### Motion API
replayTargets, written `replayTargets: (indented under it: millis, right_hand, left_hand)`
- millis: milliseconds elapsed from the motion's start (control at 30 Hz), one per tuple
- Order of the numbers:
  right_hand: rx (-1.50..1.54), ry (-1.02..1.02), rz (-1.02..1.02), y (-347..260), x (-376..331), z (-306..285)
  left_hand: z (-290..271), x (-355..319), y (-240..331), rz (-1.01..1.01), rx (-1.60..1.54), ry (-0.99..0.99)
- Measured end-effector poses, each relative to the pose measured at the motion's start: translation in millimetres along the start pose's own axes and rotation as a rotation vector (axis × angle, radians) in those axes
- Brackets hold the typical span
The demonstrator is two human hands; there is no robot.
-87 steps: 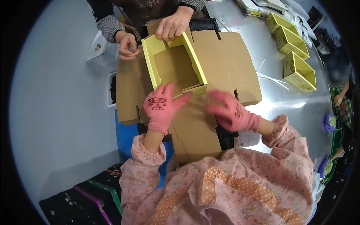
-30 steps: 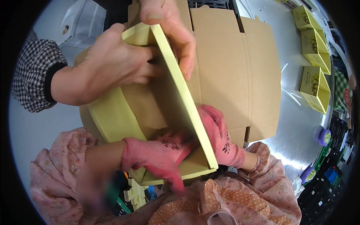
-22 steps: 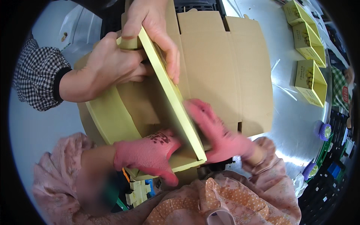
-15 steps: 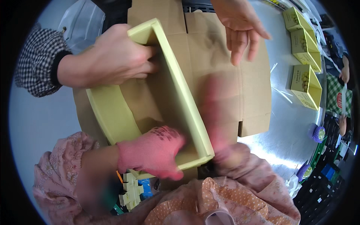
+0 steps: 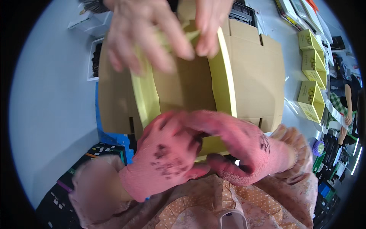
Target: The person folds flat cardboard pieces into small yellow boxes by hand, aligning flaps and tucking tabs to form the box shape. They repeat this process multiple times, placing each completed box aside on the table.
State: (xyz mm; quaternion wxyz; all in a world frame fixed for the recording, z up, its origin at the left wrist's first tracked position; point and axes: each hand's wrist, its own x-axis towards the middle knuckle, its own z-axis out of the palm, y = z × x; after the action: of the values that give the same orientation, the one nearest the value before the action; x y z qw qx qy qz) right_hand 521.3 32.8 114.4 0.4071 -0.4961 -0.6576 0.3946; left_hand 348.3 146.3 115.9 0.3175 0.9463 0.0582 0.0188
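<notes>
An open yellow cardboard box (image 5: 227, 72) lies in the middle, its long walls running away from me. The brown surface inside could be its own bottom or the cardboard beneath; I cannot tell. At the near end wall, my left hand (image 5: 164, 152), in a pink glove with dark smudges, curls its fingers over the edge, thumb on my side. Beside it, my right hand (image 5: 244, 149), gloved alike, is bent over the same wall with its thumb below. A co-worker's two bare hands, the left one in the picture (image 5: 143, 34) blurred, are at the far end of the box.
Unfolded brown cardboard (image 5: 255, 72) spreads under the box. Several small yellow boxes (image 5: 310, 101) stand in a row at the right, near a round thing in purple netting (image 5: 318, 147). A white container (image 5: 91, 72) with dark contents is at the left. Another person works at the far right.
The yellow box has turned from slanting to nearly straight ahead of me. My right hand has come from beside the box onto its near wall. The co-worker's hands have moved to the far end.
</notes>
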Motion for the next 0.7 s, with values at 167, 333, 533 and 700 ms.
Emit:
replayTargets:
  millis: [167, 333, 533, 700]
  right_hand:
    - [-0.513, -0.848, 0.116, -11.0, 29.5, 3.6]
    - [-0.376, -1.097, 0.429, 26.9, 59.6, 31.9]
    - [-0.26, -1.559, 0.613, 46.8, 104.6, 42.4]
    - [-0.308, -1.632, 0.683, 48.9, 114.1, 42.3]
  left_hand:
    - [100.5, -79.7, -19.3, -0.411, -0.671, 1.118]
    - [159.5, -74.7, -31.9, -0.575, -1.141, 0.921]
    - [159.7, -71.3, -32.2, -0.543, -1.186, 0.889]
    - [164.0, -79.0, -29.6, -0.6, -1.556, 0.95]
